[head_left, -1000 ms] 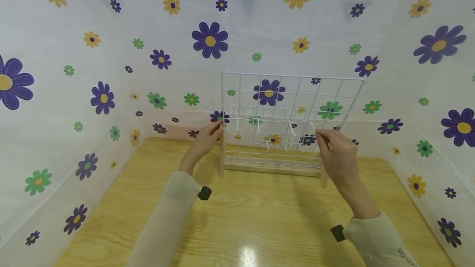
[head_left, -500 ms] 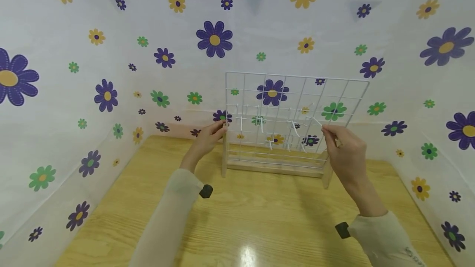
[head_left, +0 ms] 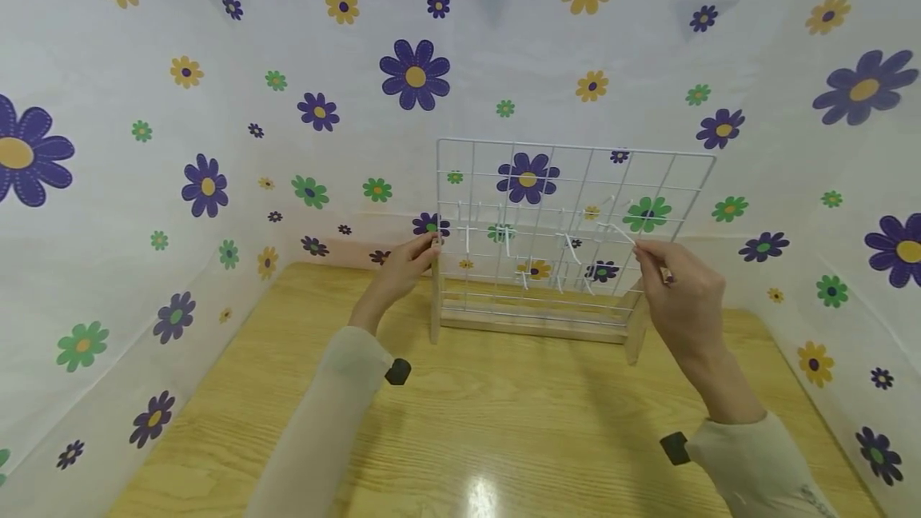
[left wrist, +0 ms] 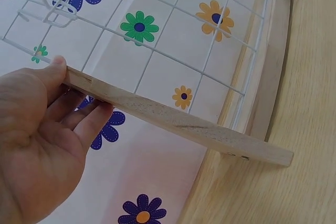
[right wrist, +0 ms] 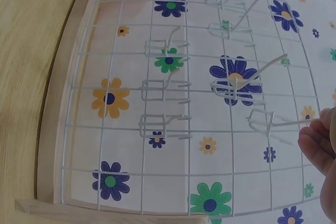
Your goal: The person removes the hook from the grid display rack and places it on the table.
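Observation:
A white wire grid panel (head_left: 576,148) stands upright in a wooden frame on the table. My left hand (head_left: 400,272) holds the frame's left wooden upright (left wrist: 178,121), thumb on one side and fingers on the other. With thumb and fingertips, my right hand (head_left: 683,286) pinches the outer end of a white wire display hook (right wrist: 286,124) at the upper right of the grid. That hook slants rightward, its bracket against the grid; whether it is seated cannot be told. Several other hooks sit on the grid in two rows, including an upper one (head_left: 572,249) and a lower one (head_left: 560,284).
The wood-grain table (head_left: 489,414) spreads in front of the frame. A white flower-print sheet (head_left: 316,38) encloses the back and sides. The frame's bottom rail (head_left: 532,328) and right foot (head_left: 635,342) rest on the table.
My right hand has moved rightward, swinging the pinched hook's outer end to the right, so it slants more. The left hand keeps its hold on the upright. The head view has shifted slightly.

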Action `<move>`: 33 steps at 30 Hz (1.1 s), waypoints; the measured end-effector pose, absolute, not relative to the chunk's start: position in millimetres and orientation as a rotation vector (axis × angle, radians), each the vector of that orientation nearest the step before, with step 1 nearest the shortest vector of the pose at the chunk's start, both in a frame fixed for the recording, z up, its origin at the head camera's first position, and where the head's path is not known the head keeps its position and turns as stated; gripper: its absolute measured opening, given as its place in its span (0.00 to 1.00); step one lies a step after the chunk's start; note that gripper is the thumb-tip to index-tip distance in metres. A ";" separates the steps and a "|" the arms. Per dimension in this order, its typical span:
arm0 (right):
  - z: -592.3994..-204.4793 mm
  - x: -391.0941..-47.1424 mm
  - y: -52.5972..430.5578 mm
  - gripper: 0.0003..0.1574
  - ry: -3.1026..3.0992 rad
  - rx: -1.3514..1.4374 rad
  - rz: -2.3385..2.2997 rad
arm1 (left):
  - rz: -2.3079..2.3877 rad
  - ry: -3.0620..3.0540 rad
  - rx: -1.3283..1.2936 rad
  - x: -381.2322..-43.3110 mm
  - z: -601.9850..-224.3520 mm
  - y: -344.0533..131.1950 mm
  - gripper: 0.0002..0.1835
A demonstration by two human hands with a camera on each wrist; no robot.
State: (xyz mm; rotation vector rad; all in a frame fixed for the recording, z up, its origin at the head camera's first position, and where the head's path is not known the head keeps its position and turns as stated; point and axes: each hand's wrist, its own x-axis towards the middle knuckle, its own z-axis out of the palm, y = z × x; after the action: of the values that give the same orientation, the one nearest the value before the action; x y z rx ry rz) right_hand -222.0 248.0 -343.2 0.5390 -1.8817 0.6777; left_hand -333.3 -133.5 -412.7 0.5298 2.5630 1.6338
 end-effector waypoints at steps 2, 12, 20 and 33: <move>-342.0 -219.8 250.0 0.09 -1.887 0.541 0.660 | 1.645 2.545 0.521 -333.0 -411.6 -132.7 0.30; -339.2 -207.9 258.3 0.07 -1.898 0.538 0.602 | 1.709 2.464 0.521 -332.8 -411.0 -133.6 0.30; -342.4 -200.0 263.6 0.09 -1.900 0.517 0.616 | 1.701 2.476 0.523 -332.9 -411.2 -133.1 0.30; -347.0 -186.5 271.5 0.08 -1.885 0.469 0.645 | 1.674 2.511 0.540 -331.1 -409.7 -130.1 0.30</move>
State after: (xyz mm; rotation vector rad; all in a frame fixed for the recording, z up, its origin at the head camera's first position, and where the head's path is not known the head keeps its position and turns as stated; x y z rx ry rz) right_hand -186.5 271.5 -347.0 0.4693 -1.8849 0.6453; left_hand -331.1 -130.1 -409.7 0.5395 2.5107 1.6742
